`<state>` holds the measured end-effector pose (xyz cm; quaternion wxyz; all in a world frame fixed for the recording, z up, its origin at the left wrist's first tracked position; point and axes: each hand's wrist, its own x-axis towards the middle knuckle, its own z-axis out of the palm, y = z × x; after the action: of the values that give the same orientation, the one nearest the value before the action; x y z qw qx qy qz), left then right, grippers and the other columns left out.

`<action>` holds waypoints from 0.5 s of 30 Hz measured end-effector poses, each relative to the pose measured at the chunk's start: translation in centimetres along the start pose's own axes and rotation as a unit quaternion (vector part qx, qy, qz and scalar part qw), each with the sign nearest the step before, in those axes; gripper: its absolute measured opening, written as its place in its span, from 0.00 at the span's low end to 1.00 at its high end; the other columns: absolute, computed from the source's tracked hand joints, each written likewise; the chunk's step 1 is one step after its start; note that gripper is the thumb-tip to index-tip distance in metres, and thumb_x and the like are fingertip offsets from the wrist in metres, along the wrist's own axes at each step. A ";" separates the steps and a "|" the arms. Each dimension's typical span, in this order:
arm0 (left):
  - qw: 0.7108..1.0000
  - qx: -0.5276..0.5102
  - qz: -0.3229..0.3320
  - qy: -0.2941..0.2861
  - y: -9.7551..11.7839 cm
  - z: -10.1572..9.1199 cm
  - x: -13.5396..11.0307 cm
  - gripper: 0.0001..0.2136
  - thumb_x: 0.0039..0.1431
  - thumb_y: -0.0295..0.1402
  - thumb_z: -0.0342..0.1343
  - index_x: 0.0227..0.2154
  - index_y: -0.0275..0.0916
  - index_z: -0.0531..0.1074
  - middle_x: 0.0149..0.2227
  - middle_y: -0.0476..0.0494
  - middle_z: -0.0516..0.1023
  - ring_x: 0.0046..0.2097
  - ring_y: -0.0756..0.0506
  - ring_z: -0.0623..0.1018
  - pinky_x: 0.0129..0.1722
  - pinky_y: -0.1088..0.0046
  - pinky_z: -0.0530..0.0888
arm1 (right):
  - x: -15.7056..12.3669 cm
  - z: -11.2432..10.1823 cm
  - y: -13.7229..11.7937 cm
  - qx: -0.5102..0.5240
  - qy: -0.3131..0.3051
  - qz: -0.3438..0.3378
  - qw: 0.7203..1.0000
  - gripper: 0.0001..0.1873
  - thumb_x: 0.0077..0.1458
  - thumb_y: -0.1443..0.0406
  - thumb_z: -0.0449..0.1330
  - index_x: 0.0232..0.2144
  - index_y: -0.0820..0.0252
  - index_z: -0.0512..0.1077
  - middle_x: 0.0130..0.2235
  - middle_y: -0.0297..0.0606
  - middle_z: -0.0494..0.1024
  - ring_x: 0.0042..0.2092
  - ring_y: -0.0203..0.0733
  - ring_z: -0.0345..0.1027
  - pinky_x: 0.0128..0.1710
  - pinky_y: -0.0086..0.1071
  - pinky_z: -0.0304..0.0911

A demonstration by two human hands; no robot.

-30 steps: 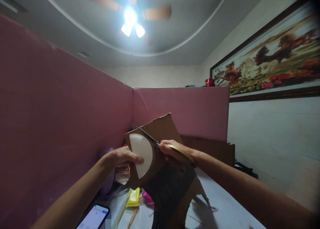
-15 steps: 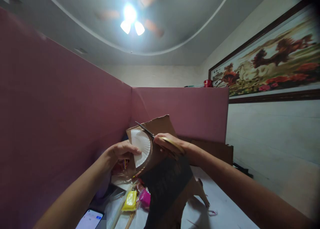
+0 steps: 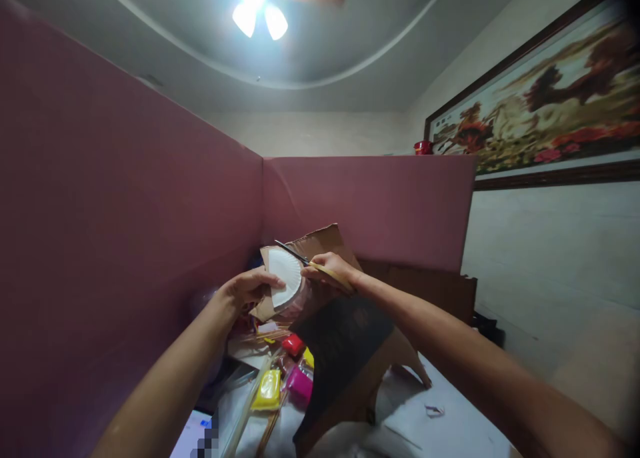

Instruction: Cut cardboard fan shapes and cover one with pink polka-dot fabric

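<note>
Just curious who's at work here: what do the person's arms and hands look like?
The left hand and right hand wear no gloves. The arms behind them are bare, with no sleeves, watch or bracelet in view.

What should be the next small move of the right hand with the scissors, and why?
Probably the right hand should make one short snip with the scissors along the curved edge of the white paper plate. The blades lie at the plate's upper rim on the cardboard, and the left hand pins plate and cardboard together.
</note>
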<state>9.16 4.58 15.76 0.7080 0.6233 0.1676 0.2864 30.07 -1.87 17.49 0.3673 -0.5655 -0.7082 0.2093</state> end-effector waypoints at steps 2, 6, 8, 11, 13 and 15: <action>1.000 0.000 -0.026 0.016 -0.4 -0.3 0.3 0.10 0.36 0.16 0.60 0.26 0.32 0.77 0.25 0.40 0.80 0.24 0.45 0.78 0.27 0.70 0.74 | 0.4 0.5 1.2 0.014 0.013 0.023 1.000 0.26 0.39 0.43 0.61 0.23 0.60 0.65 0.14 0.24 0.59 0.15 0.27 0.51 0.13 0.22 0.46; 0.997 -0.021 -0.046 0.059 -0.7 -0.5 0.9 0.08 0.37 0.16 0.60 0.23 0.32 0.75 0.23 0.41 0.80 0.23 0.45 0.77 0.26 0.71 0.75 | 0.6 1.0 4.0 0.032 0.045 0.054 0.997 0.26 0.39 0.43 0.63 0.26 0.59 0.66 0.14 0.23 0.60 0.13 0.27 0.53 0.11 0.21 0.48; 0.996 -0.035 -0.041 0.070 -0.9 -0.2 1.2 0.06 0.39 0.17 0.61 0.21 0.32 0.74 0.20 0.42 0.78 0.21 0.46 0.76 0.24 0.73 0.74 | 0.5 1.2 5.5 0.062 0.051 0.066 0.995 0.25 0.39 0.44 0.64 0.28 0.58 0.66 0.15 0.24 0.62 0.13 0.28 0.55 0.11 0.22 0.51; 0.994 -0.054 -0.029 0.085 -1.7 0.8 1.6 0.04 0.42 0.21 0.62 0.20 0.32 0.73 0.16 0.45 0.75 0.17 0.49 0.73 0.18 0.76 0.70 | 0.2 1.4 7.1 0.147 0.064 0.097 0.982 0.25 0.40 0.45 0.64 0.29 0.58 0.65 0.14 0.23 0.62 0.13 0.29 0.56 0.12 0.23 0.57; 0.993 -0.070 -0.011 0.096 -2.6 1.9 1.7 0.04 0.45 0.25 0.62 0.21 0.32 0.72 0.16 0.46 0.75 0.16 0.50 0.72 0.16 0.77 0.69 | -0.4 1.6 7.7 0.189 0.082 0.120 0.971 0.25 0.43 0.45 0.62 0.30 0.58 0.63 0.14 0.23 0.61 0.14 0.29 0.56 0.13 0.25 0.60; 0.990 -0.088 0.015 0.106 -3.8 3.4 1.4 0.04 0.46 0.27 0.62 0.25 0.33 0.72 0.19 0.46 0.76 0.18 0.50 0.74 0.17 0.77 0.70 | -1.5 1.7 7.6 0.208 0.104 0.138 0.963 0.25 0.45 0.44 0.59 0.32 0.57 0.61 0.15 0.23 0.62 0.14 0.29 0.57 0.14 0.25 0.61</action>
<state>13.00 2.55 12.77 0.7342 0.5268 0.2067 0.3751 33.85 -0.99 10.55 0.5163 -0.5872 -0.5220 0.3408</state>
